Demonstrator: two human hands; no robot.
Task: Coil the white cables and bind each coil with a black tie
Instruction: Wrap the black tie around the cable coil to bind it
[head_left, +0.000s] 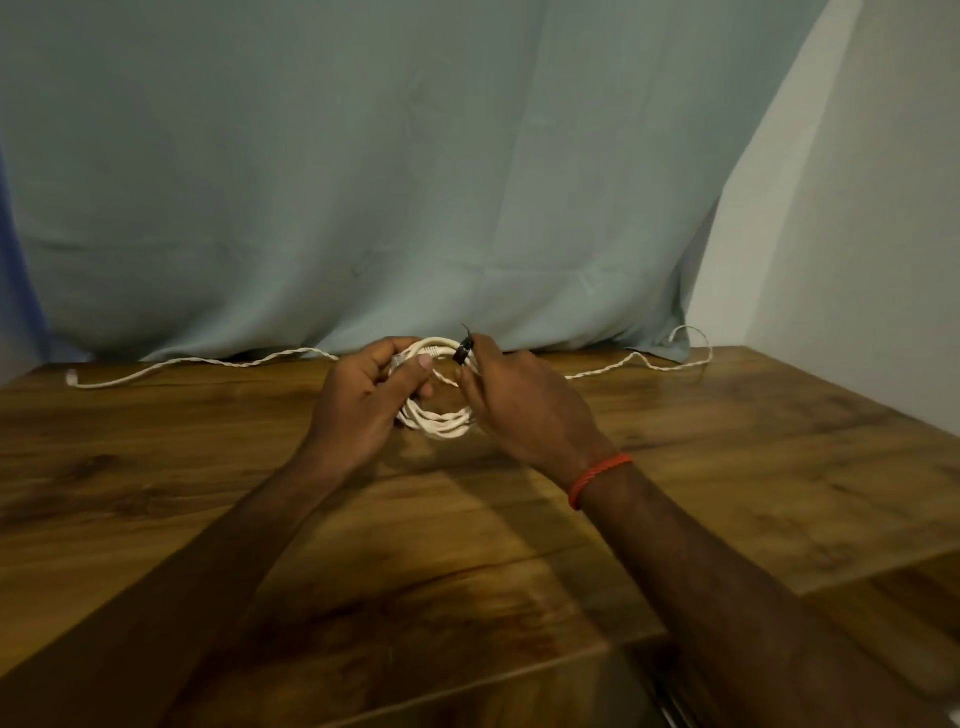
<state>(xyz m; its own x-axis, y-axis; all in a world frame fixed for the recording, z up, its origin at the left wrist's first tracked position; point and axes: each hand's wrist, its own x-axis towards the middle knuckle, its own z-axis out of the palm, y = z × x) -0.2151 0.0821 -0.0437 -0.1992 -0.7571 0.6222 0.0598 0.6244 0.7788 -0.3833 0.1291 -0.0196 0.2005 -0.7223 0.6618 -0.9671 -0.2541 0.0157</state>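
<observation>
Curtain (363, 182): a pale cloth hangs behind the table's far edge.
Table (208, 493): a wooden top; you work above its far middle.
Loose cable: white lengths lie along the far edge, one to the left (182, 365) and one to the right (644, 358). Whether they are one cable or two cannot be told, as your hands hide the middle.
Left hand (358, 400): your fingers curl round the coil's left side, with the thumb pressed on top.
Right hand (524, 410): your fingertips pinch the black tie at the coil's top right.
Coil (441, 423): several white loops are held between both hands, just above the table.
Black tie (462, 351): it sits wrapped on the strands with its tail pointing up, so the step in hand appears to be binding. Next, cinch it snug while the left hand keeps the loops gathered, then turn to the loose cable.
</observation>
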